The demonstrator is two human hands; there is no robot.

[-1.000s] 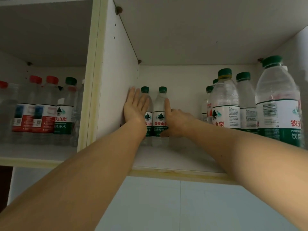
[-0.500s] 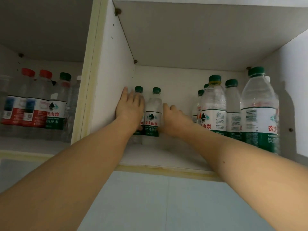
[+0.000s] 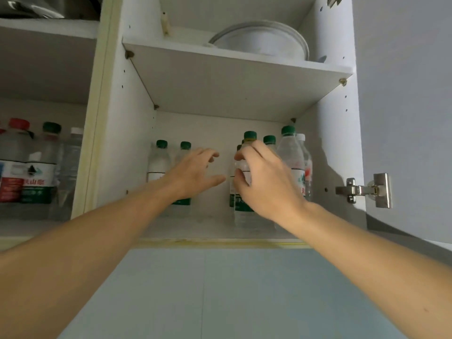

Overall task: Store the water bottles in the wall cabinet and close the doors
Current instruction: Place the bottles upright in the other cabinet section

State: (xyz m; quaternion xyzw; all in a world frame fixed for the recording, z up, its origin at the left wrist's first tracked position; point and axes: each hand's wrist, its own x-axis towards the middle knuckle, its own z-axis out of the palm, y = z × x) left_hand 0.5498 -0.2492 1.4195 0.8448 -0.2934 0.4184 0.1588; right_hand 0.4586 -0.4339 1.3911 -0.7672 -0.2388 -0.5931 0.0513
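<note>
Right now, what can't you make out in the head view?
- Right hand covers the bottle behind it; a grip can't be confirmed.
- Left hand hides a bottle's label.
- Left-compartment bottles are blurred and cut by the frame edge.
- The door runs off the right edge.

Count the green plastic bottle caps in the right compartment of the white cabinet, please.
5 clearly: far-left cap, cap beside it, tall middle cap, cap behind it, right cap. The right hand partly hides a possible sixth, perhaps more.
</note>
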